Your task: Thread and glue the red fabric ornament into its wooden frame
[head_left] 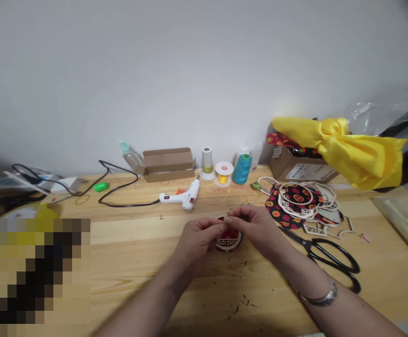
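Note:
A small round ornament, dark red with a pale cut-out lattice on its lower half, is between my two hands above the table. My left hand is closed at its left and upper edge, thumb and forefinger pinched together. From the other side, my right hand is closed too, its thumb and fingertips meeting the left ones at the ornament's top. The fingers cover the upper part, so any small piece pinched there is hidden. Black-handled scissors lie to the right of my right wrist.
A white glue gun with a black cord lies behind my hands. Along the wall stand an open cardboard box, a yellow thread spool and a blue thread cone. Patterned fabric and lattice frames lie at right, before a carton.

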The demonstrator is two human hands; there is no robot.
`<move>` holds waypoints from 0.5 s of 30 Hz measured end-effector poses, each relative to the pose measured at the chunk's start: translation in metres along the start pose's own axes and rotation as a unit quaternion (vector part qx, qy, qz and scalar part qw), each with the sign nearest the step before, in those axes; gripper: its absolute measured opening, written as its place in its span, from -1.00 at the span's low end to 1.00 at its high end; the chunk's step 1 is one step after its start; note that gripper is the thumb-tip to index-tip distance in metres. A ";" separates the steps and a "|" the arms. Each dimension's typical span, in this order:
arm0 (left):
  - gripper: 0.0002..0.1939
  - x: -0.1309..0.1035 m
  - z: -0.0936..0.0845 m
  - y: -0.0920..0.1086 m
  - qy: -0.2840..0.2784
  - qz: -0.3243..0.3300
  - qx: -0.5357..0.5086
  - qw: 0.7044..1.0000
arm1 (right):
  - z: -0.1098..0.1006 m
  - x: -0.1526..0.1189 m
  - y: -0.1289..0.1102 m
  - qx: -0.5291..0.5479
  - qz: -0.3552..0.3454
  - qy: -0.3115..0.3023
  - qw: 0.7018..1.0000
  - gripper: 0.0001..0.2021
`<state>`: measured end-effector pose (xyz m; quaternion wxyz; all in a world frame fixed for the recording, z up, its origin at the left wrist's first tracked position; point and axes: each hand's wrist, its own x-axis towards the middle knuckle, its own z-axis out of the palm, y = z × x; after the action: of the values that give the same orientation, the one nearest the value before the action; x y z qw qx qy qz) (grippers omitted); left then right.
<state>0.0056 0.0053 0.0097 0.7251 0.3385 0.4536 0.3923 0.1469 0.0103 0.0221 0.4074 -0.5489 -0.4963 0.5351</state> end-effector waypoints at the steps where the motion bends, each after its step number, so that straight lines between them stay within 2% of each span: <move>1: -0.87 0.000 0.001 0.000 -0.007 -0.003 0.000 1.000 | 0.000 0.000 0.000 -0.006 -0.005 0.003 1.000 -0.84; 5: -0.86 -0.002 0.003 0.002 -0.006 -0.004 0.031 1.000 | 0.000 -0.001 0.001 -0.021 -0.039 0.008 0.999 -0.85; 9: -0.91 -0.007 0.004 0.006 -0.003 0.032 0.067 0.997 | 0.002 -0.001 0.002 -0.003 -0.049 -0.020 0.999 -0.83; 15: -0.90 -0.005 0.002 0.003 -0.023 0.039 0.042 0.998 | 0.005 -0.002 0.002 0.047 -0.014 -0.027 0.998 -0.86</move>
<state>0.0047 0.0020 0.0153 0.7046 0.3950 0.4390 0.3934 0.1427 0.0077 0.0199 0.4266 -0.5076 -0.4892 0.5666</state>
